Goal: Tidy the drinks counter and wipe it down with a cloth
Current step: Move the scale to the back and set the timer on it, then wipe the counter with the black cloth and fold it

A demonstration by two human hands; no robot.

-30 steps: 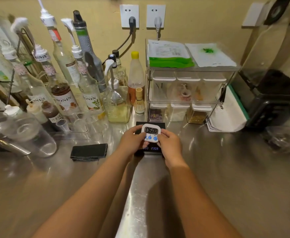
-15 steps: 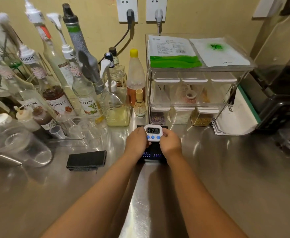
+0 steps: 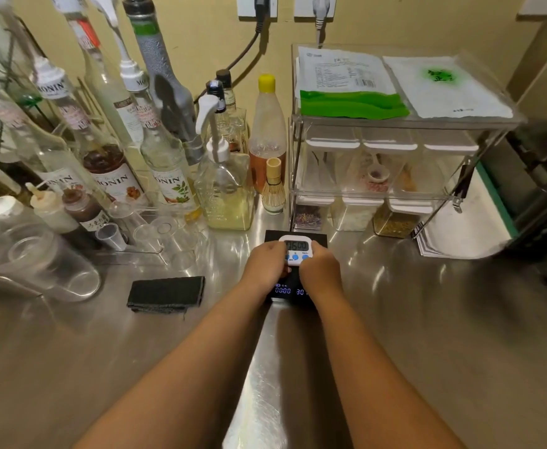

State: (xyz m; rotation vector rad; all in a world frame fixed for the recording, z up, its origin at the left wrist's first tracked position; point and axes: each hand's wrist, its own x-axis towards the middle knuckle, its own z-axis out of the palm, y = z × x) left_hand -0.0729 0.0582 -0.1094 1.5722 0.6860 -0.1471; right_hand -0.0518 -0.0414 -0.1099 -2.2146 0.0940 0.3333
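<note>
Tidying looks barely begun: both hands, left (image 3: pixel 263 265) and right (image 3: pixel 320 269), pinch the timer (image 3: pixel 295 250) over the scale (image 3: pixel 293 294), while the folded cloth (image 3: pixel 167 293) lies unused at nine o'clock on the counter (image 3: pixel 427 319).

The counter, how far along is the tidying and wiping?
Done: little that shows; bottles stand grouped at the back. In hand: both the left hand and right hand hold a white timer over the black scale. Left: the dark cloth lies folded and untouched on the steel counter, so wiping appears not yet begun.
</note>
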